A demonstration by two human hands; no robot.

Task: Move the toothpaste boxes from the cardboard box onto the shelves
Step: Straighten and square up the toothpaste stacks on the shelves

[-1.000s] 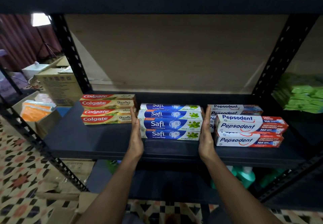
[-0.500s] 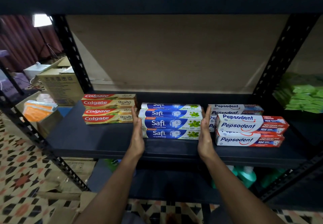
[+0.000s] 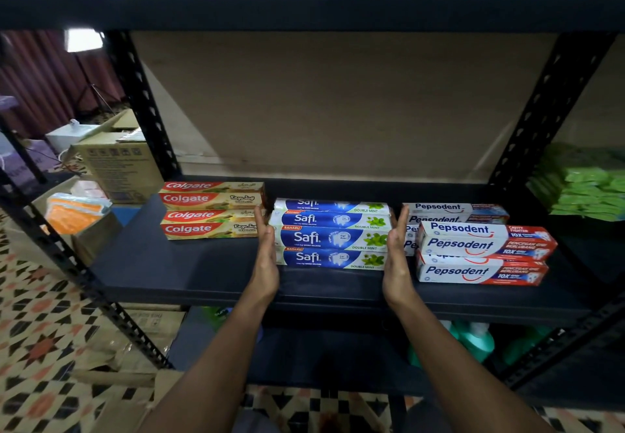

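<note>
A stack of blue and white Safi toothpaste boxes lies in the middle of the black shelf. My left hand rests flat against the stack's left end, fingers straight. My right hand rests flat against its right end the same way. Neither hand curls around a box. Red and gold Colgate boxes are stacked to the left, and white and red Pepsodent boxes to the right. Brown cardboard flaps show on the floor at the lower left; the inside is out of view.
Black slotted uprights frame the shelf bay, with a brown back panel behind. Green packs fill the neighbouring bay on the right. Green bottles stand on the lower shelf. A closed carton and bagged goods sit beyond the left upright.
Both hands have stayed flat against the ends of the Safi stack, edging slightly further in along it. The boxes have barely moved.
</note>
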